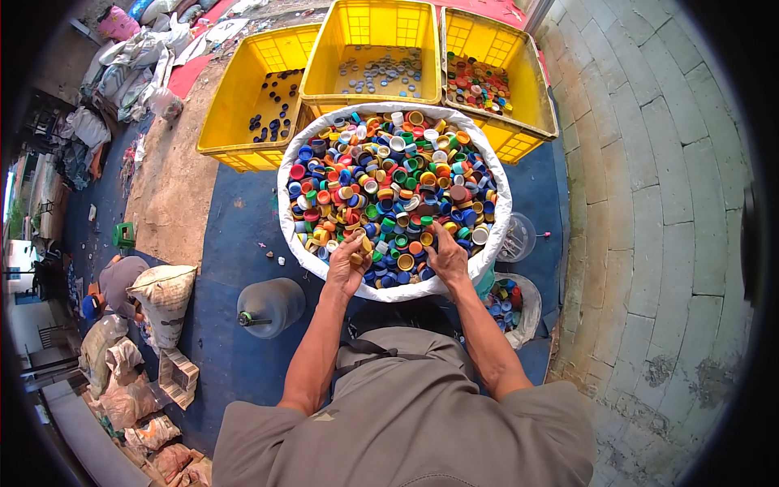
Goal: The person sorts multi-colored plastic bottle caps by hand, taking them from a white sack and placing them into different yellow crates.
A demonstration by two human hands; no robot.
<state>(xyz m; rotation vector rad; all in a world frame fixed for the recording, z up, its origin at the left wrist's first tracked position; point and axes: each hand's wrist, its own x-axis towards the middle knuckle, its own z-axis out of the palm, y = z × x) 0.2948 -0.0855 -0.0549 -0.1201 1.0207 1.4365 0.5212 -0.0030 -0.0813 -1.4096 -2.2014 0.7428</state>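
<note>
Our left hand [347,266] grips round yellow plastic caps [366,244]; our right hand [449,258] is at the heaped multicoloured plastic caps [398,185] — can't tell if gripping. They fill a round white-rimmed sack [389,293], partly blocking our view of three yellow plastic crates [375,31]. Translucent grey jug [277,307] stands left.

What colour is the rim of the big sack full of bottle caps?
White; the rim shows best in the head view.
</note>
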